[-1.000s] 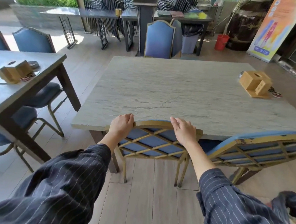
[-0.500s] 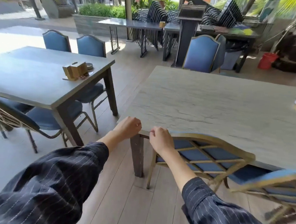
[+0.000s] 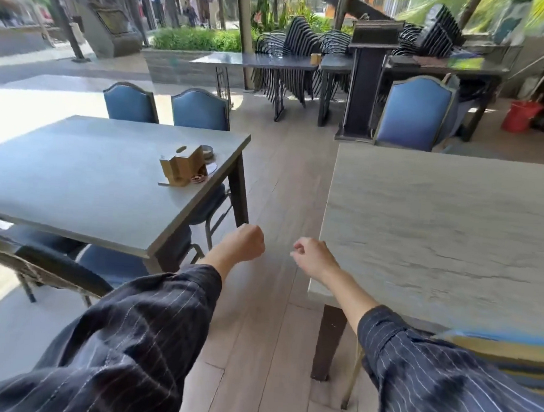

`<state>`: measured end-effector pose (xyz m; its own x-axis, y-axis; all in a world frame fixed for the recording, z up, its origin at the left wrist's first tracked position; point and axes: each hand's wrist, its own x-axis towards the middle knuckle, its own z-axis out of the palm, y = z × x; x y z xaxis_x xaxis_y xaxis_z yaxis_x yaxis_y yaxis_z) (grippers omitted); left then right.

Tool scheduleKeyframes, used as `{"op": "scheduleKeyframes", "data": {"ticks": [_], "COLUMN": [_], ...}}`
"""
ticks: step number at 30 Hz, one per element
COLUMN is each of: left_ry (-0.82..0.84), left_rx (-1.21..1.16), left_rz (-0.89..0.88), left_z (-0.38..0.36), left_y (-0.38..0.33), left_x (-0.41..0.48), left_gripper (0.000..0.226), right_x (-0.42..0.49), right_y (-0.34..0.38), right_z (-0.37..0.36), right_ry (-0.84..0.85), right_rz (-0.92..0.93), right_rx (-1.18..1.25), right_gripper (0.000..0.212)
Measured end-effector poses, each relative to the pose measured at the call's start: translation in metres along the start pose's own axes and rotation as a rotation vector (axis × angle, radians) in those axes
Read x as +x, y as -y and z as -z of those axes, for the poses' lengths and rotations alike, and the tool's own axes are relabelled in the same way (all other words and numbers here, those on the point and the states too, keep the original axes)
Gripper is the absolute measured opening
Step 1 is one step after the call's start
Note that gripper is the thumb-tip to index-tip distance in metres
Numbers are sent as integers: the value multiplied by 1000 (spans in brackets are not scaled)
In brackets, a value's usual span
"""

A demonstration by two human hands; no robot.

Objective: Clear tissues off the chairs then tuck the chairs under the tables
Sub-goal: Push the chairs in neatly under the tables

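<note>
A blue chair (image 3: pixel 505 349) is seen tucked under the marble table's (image 3: pixel 440 217) near edge. Over the aisle (image 3: pixel 281 187) the left hand (image 3: pixel 245 243) is held in a fist, the right hand (image 3: pixel 317 257) loosely curled — nothing is gripped by either. Farther off, a wooden tissue box (image 3: pixel 180 166) is set near the grey table's (image 3: pixel 73 176) right edge.

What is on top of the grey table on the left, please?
A wooden box holder near its right edge, with a round dish partly hidden behind it. What the holder contains cannot be seen.
</note>
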<state>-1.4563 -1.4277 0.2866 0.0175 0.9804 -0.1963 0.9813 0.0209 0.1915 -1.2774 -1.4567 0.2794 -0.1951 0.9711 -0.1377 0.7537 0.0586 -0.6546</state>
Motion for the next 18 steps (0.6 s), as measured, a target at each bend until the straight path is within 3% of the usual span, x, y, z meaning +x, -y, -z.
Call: {"op": "scheduleKeyframes", "data": {"ticks": [3,10,18], "left_ry": [13,17,-20], "left_rx": [-76,-185,-152], "left_rz": [-113,-333,-335], "left_z": [3,30,98], "left_y": [6,-4,13], "left_x": [56,222,429], "left_gripper": [26,28,25], "right_x": [47,208,399], "right_y": [1,-21,7], "right_z": [-7,43,91], "right_ry": [5,-183,-214], "right_rz": [-51,-171,-188], "right_rx": [12,-11,36], "right_gripper": [36,31,27]}}
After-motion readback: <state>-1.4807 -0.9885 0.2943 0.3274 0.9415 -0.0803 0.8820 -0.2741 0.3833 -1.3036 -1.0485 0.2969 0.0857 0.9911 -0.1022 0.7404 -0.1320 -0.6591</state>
